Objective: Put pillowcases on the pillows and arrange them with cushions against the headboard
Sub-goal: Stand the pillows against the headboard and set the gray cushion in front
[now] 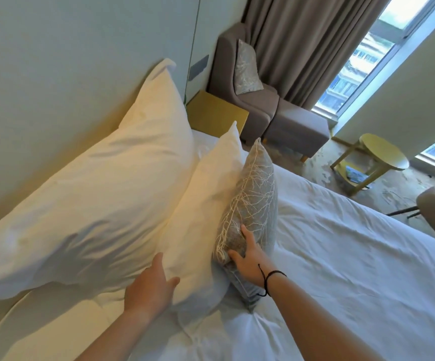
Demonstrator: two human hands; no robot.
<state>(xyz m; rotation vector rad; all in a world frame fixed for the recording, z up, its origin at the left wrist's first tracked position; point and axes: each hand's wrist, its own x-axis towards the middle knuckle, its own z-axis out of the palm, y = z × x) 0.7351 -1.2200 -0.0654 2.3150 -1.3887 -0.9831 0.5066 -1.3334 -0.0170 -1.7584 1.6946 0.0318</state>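
A big white pillow point(101, 183) in its case leans upright against the pale headboard point(55, 61). A second white pillow point(206, 194) stands in front of it. A grey cushion point(252, 194) with a pale branch pattern stands on edge against that second pillow. My right hand point(247, 256) grips the cushion's near lower part, thumb and fingers pressed into the fabric. My left hand point(151, 287) rests flat on the lower edge of the second pillow, fingers spread.
The white bed sheet point(341, 256) stretches to the right. A yellow bedside table point(216, 113) stands past the pillows. Beyond it is a grey armchair point(239, 100) with another patterned cushion point(247, 69), a footstool, curtains, a window and a round yellow side table point(382, 155).
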